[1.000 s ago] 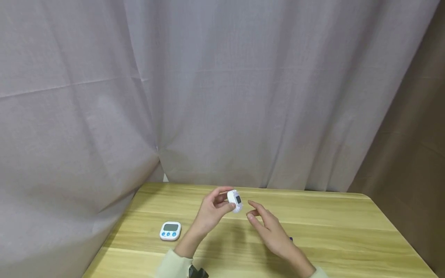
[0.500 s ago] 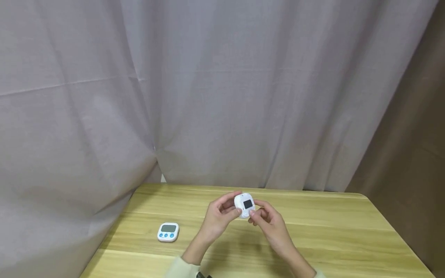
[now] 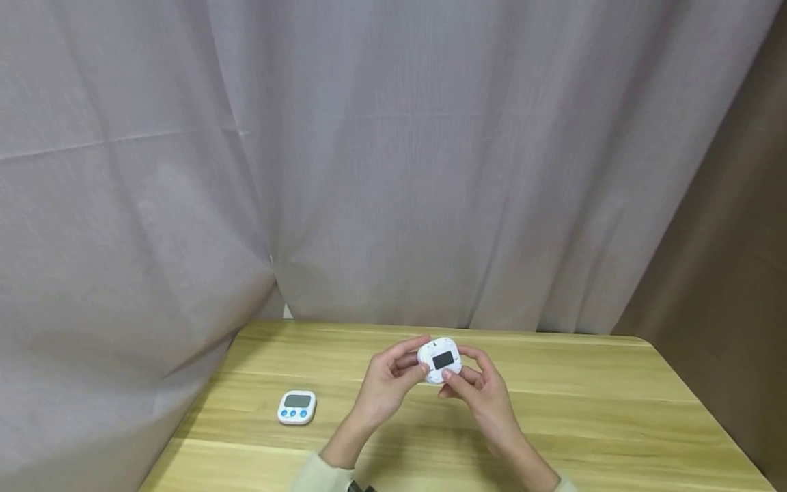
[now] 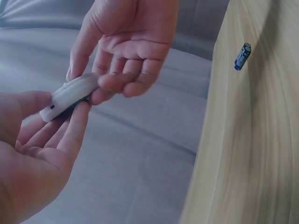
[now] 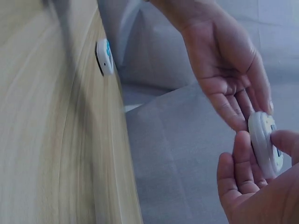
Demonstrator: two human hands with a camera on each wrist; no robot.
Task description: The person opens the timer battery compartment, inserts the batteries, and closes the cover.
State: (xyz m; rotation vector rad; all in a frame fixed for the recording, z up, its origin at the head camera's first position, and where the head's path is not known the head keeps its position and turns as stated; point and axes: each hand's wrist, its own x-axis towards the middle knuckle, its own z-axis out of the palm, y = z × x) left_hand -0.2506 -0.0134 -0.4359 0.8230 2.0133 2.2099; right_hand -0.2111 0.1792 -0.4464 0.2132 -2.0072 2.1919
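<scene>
A small white digital timer [image 3: 439,360] is held up over the table between both hands, the side with a dark rectangle facing the head camera. My left hand [image 3: 381,388] grips its left edge, thumb in front and fingers behind. On the opposite side, my right hand [image 3: 490,403] pinches it, its thumb pressed on the face just below the dark rectangle. The left wrist view catches the timer [image 4: 72,96] edge-on, with a bit of blue-green on its underside. Its far side is hidden from the head camera.
A second white timer [image 3: 297,408] with a grey screen and blue buttons lies on the left of the wooden table [image 3: 615,410]. A small blue cylinder, like a battery [image 4: 242,56], lies on the tabletop. Grey curtains [image 3: 393,171] hang behind the table.
The right hand has come in from the right and taken hold of the timer. The timer has turned from nearly edge-on to face the head camera and shifted slightly right.
</scene>
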